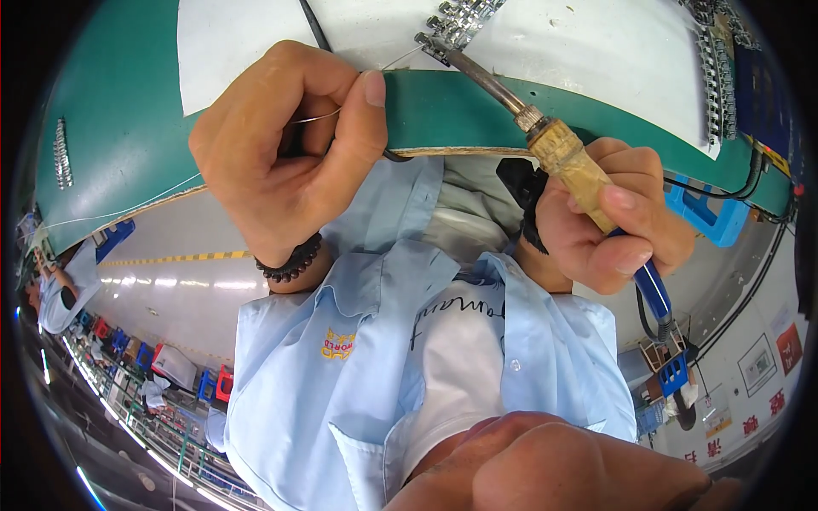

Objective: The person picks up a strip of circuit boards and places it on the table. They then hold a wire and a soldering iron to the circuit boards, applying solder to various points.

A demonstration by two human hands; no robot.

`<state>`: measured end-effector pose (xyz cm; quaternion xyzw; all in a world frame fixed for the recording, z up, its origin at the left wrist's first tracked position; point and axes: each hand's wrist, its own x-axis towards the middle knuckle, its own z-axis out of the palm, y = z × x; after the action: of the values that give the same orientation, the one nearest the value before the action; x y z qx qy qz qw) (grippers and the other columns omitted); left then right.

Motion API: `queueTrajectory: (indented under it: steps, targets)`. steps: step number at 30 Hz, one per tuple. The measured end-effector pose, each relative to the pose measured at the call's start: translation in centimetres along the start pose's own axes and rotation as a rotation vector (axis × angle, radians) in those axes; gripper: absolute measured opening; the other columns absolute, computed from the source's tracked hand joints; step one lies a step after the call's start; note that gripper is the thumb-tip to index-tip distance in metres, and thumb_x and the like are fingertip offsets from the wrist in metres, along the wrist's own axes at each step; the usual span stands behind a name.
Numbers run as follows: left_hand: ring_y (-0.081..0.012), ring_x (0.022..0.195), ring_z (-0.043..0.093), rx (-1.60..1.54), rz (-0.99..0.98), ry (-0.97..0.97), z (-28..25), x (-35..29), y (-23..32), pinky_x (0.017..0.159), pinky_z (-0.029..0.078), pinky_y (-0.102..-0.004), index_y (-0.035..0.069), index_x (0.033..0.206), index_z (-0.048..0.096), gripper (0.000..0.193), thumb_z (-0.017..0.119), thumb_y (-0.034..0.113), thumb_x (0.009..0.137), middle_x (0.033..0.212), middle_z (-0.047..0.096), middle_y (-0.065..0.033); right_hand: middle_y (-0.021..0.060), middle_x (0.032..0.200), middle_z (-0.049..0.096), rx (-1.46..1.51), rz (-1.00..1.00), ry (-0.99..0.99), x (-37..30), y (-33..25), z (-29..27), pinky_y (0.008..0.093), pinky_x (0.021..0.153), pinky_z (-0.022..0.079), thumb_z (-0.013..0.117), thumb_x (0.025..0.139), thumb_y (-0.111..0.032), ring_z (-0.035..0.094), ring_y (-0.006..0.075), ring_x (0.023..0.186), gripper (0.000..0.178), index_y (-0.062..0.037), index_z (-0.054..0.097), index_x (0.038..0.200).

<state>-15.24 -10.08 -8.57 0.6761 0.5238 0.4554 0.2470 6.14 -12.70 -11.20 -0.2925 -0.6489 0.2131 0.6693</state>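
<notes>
My right hand [609, 217] is closed around the handle of a soldering iron [562, 153], whose metal tip reaches up and left to a small metal part [433, 48]. Between the thumb and forefinger of my left hand [294, 145] is a thin solder wire [400, 60]. The wire's free end also comes to that part, close to the iron's tip; I cannot tell whether they touch. A cluster of similar small metal parts [464, 19] lies just beyond, on a white sheet [588, 60].
The green table [111, 136] has its near edge just under my hands. A short row of metal parts [63, 155] lies at the far left, and longer rows [717, 81] stand at the right. Black cables [754, 179] and a blue stool [711, 213] are at the right.
</notes>
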Motion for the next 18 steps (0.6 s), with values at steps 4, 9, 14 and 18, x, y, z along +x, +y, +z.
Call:
queueTrajectory:
  steps: [4, 9, 14, 18]
  targets:
    - [-0.0009, 0.051, 0.033, 0.036, -0.052, -0.039, 0.02, 0.02, 0.55, 0.048, 0.021, -0.0185, -0.001, 0.070, 0.057, 0.017, 0.072, 0.001, 0.078, 0.057, 0.049, 0.0037, 0.0117, 0.056, 0.054, -0.020, 0.011, -0.007, 0.00, -0.13, -0.23, 0.0261, 0.041, 0.032, 0.049, 0.098, -0.031, 0.044, 0.0149, 0.052, 0.038, 0.0060, 0.056, 0.098]
    - [-0.0001, 0.050, 0.034, 0.065, -0.105, -0.049, -0.04, -0.09, 0.78, 0.047, 0.021, -0.0175, -0.001, 0.072, 0.059, 0.016, 0.072, 0.003, 0.079, 0.057, 0.050, 0.0040, 0.0121, 0.057, 0.055, -0.003, 0.021, -0.032, 0.01, -0.05, 0.01, 0.0260, 0.041, 0.032, 0.049, 0.098, -0.031, 0.044, 0.0149, 0.052, 0.038, 0.0061, 0.056, 0.098]
    - [-0.0003, 0.050, 0.035, 0.081, -0.030, -0.084, 0.32, 0.37, 0.16, 0.047, 0.022, -0.0169, 0.000, 0.073, 0.060, 0.015, 0.073, 0.003, 0.079, 0.057, 0.050, 0.0042, 0.0117, 0.057, 0.055, -0.038, 0.034, -0.067, 0.33, -0.13, -0.28, 0.0258, 0.041, 0.032, 0.049, 0.098, -0.030, 0.044, 0.0147, 0.052, 0.037, 0.0057, 0.056, 0.098]
    - [-0.0002, 0.052, 0.036, 0.072, -0.064, -0.029, -0.23, -0.25, 0.17, 0.048, 0.023, -0.0163, 0.000, 0.074, 0.060, 0.014, 0.073, 0.003, 0.080, 0.058, 0.051, 0.0035, 0.0116, 0.057, 0.054, -0.022, -0.010, -0.033, -0.24, 0.40, 0.30, 0.0258, 0.042, 0.032, 0.045, 0.100, -0.031, 0.043, 0.0146, 0.052, 0.037, 0.0048, 0.055, 0.099]
